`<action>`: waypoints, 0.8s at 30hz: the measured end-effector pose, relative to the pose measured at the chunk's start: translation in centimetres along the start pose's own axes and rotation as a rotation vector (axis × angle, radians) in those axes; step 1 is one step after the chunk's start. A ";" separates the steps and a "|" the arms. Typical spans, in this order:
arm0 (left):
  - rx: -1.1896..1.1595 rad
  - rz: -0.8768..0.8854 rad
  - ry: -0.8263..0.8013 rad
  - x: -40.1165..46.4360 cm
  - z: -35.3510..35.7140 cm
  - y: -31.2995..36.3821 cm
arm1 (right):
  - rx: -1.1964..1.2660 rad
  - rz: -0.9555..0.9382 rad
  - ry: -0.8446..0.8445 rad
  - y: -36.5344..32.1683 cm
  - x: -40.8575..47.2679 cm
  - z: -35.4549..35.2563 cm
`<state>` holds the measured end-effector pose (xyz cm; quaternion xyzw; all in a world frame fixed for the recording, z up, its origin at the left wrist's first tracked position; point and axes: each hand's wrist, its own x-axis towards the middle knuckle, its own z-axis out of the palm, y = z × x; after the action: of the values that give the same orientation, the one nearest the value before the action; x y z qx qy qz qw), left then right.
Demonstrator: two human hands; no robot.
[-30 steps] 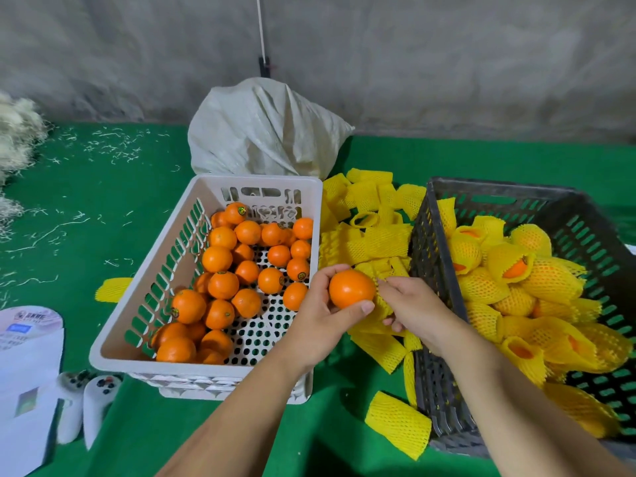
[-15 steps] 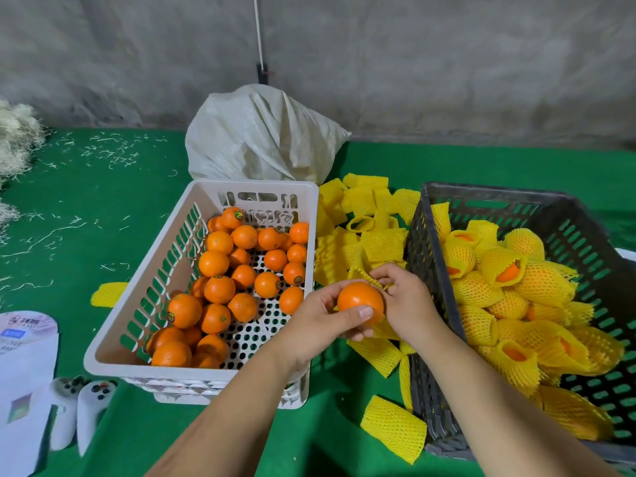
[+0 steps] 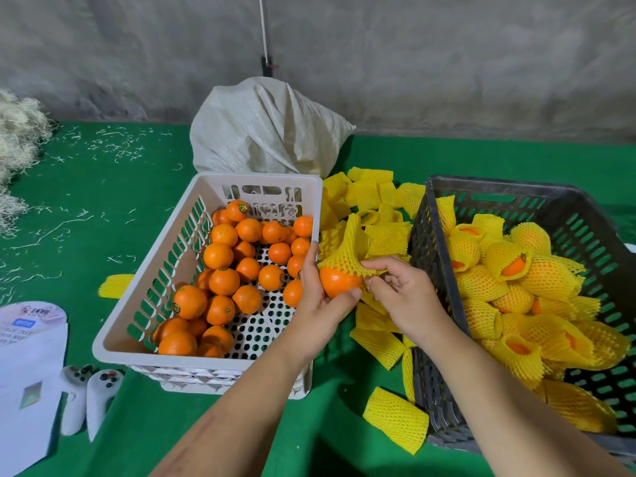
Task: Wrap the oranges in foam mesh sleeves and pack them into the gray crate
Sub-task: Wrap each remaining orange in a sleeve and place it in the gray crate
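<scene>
My left hand [image 3: 318, 304] grips a bare orange [image 3: 339, 282] between the two crates. A yellow foam mesh sleeve [image 3: 347, 251] covers the orange's top half, and my right hand [image 3: 401, 292] pinches the sleeve's right edge. The white crate [image 3: 172, 256] on the left holds several bare oranges [image 3: 223, 280]. On the right, the gray crate [image 3: 433, 256] is filled with several wrapped oranges [image 3: 512, 280]. Loose sleeves [image 3: 375, 197] lie piled between the crates.
A white woven sack [image 3: 265, 129] stands behind the white crate. Single sleeves lie on the green cloth at the front [image 3: 395, 420] and left of the white crate [image 3: 115, 285]. Two white controllers [image 3: 91, 397] and papers [image 3: 27, 366] are at the lower left. Pale shredded fibre [image 3: 17, 142] sits far left.
My right hand picked a sleeve from the pile and drew it over the top of the orange that my left hand holds. Both hands stay between the crates.
</scene>
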<state>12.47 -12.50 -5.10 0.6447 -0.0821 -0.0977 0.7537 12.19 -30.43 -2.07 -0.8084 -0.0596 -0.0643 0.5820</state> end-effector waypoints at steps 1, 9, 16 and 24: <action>0.000 -0.017 -0.035 0.0 -0.3 -0.1 | -0.002 -0.002 0.005 0.1 0.1 0.0; -0.049 0.119 0.194 0.1 1.2 -0.2 | -0.327 -0.370 0.191 -0.5 -0.4 -0.3; -0.007 0.141 0.116 0.2 0.6 -0.3 | -0.342 -0.335 0.055 -0.2 -1.0 0.8; 0.003 0.096 -0.019 0.1 0.6 0.2 | -0.298 -0.331 0.051 -0.2 -0.7 0.6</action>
<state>12.42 -13.09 -4.84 0.6404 -0.1201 -0.0675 0.7556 11.49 -29.86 -2.21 -0.8627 -0.1668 -0.1876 0.4391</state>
